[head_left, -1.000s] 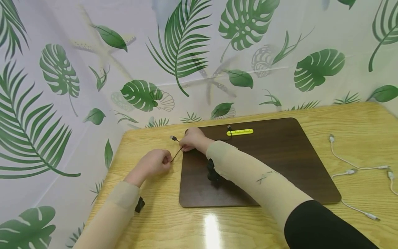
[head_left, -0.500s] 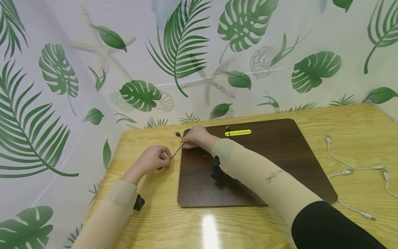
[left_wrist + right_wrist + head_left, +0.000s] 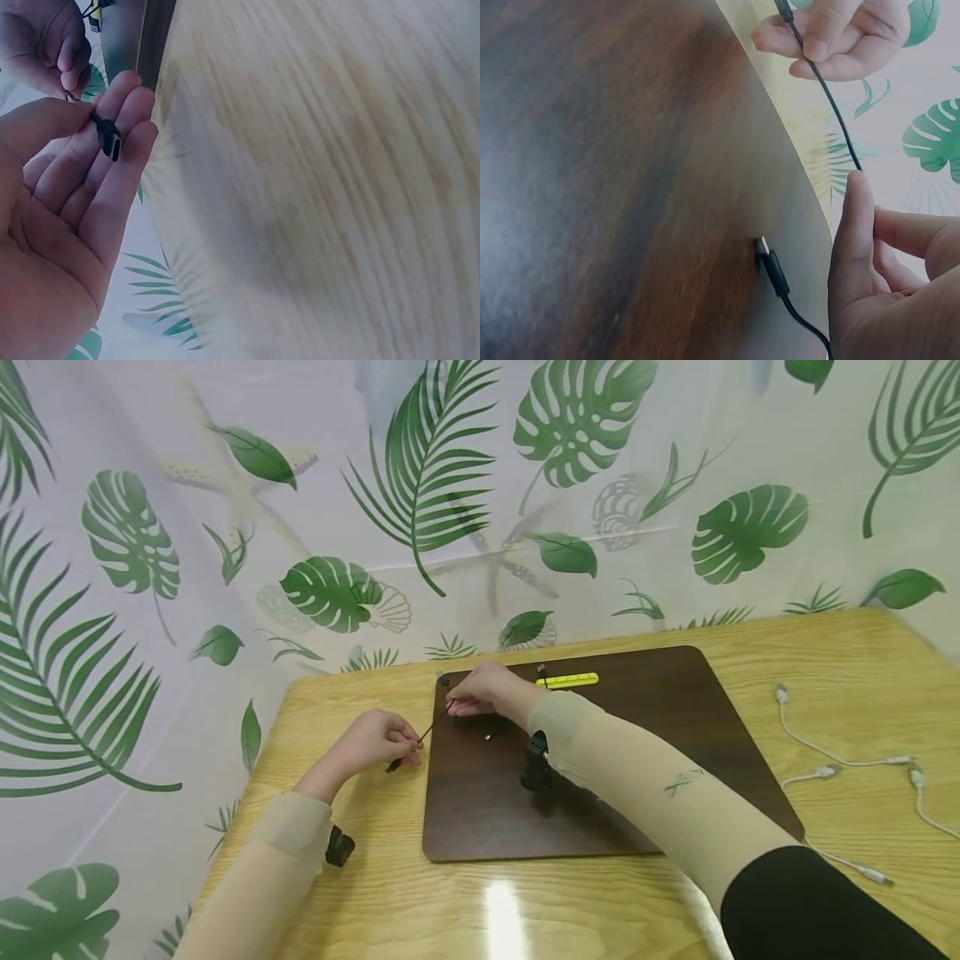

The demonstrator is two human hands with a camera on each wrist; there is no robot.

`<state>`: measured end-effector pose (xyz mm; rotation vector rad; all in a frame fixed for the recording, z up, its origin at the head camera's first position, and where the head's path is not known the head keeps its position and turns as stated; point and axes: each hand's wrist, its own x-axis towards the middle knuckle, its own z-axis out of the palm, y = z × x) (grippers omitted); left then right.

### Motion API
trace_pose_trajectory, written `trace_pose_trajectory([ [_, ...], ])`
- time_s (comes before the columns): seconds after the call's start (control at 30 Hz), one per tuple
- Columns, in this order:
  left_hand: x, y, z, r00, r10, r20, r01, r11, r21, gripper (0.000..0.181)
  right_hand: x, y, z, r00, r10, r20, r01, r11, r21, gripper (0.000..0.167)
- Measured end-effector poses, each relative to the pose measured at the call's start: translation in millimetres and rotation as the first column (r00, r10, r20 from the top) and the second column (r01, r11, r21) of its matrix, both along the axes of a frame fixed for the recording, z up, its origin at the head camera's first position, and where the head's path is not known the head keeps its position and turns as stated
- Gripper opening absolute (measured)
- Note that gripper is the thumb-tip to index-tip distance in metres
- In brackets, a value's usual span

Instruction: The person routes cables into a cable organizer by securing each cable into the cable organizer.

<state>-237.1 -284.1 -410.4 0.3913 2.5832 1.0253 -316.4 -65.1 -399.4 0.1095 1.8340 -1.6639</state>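
A thin black USB cable [image 3: 435,723] runs taut between the two hands at the left edge of a dark brown board. My left hand [image 3: 372,747] pinches it between thumb and fingers, and its USB-C plug [image 3: 109,141] sticks out over the fingers in the left wrist view. Further up, my right hand [image 3: 487,687] pinches the same cable above the board's far left corner. The cable's USB-A plug [image 3: 443,679] pokes out beyond the right fingers. Another black cable's USB-C plug [image 3: 774,271] lies on the board close to the right hand.
The brown board [image 3: 480,810] lies on a wooden table [image 3: 390,893]. At its back is a yellow cable holder strip [image 3: 573,680] with a black cable plug [image 3: 542,671] at its left end. Several white cables [image 3: 832,749] lie to the right. A leaf-patterned cloth hangs behind.
Both hands have shifted slightly right relative to the board, still holding the cable. Its USB-A plug moved over the board's corner, and its USB-C plug came into view below the left hand.
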Motion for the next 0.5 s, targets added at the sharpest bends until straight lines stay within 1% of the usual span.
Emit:
trace_pose_trajectory([
  [0.13, -1.0, 4.1, -0.1, 0.999, 0.003, 0.036, -0.004, 0.999, 0.053, 0.019, -0.8, 7, 0.9, 1.000, 0.000, 0.025, 0.000, 1.000, -0.021, 0.030],
  [0.33, -0.5, 10.5, 2.1, 0.998, 0.002, 0.066, -0.009, 0.994, 0.105, 0.021, -4.6, 16, -0.2, 0.998, -0.007, 0.069, 0.011, 0.998, -0.064, 0.033],
  [0.5, -0.5, 15.7, 4.0, 0.996, -0.001, 0.087, -0.010, 0.991, 0.131, 0.020, -5.0, 24, 2.0, 0.994, -0.020, 0.105, 0.029, 0.996, -0.089, 0.036],
])
